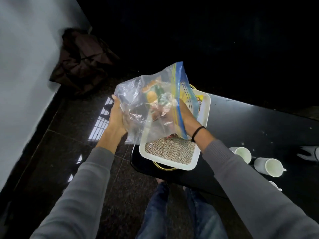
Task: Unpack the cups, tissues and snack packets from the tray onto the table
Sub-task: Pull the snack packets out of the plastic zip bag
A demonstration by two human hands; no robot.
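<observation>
A clear zip bag point(155, 102) with a blue and yellow seal strip holds several snack packets and hangs above the white tray point(174, 163). My left hand point(117, 116) grips the bag's left side. My right hand point(186, 118) grips the seal edge on the right. The tray sits on the corner of the black table point(250, 131) and has a woven burlap mat point(170, 149) in it. A yellow packet point(200, 98) shows at the tray's far end. Two white cups point(243, 154) point(269, 167) lie on their sides on the table, right of the tray.
A third white cup point(275, 185) peeks out behind my right sleeve. A dark bag point(82, 61) rests on the floor by the grey wall. A white object point(309, 153) lies at the table's right edge. My legs in jeans are below the table corner.
</observation>
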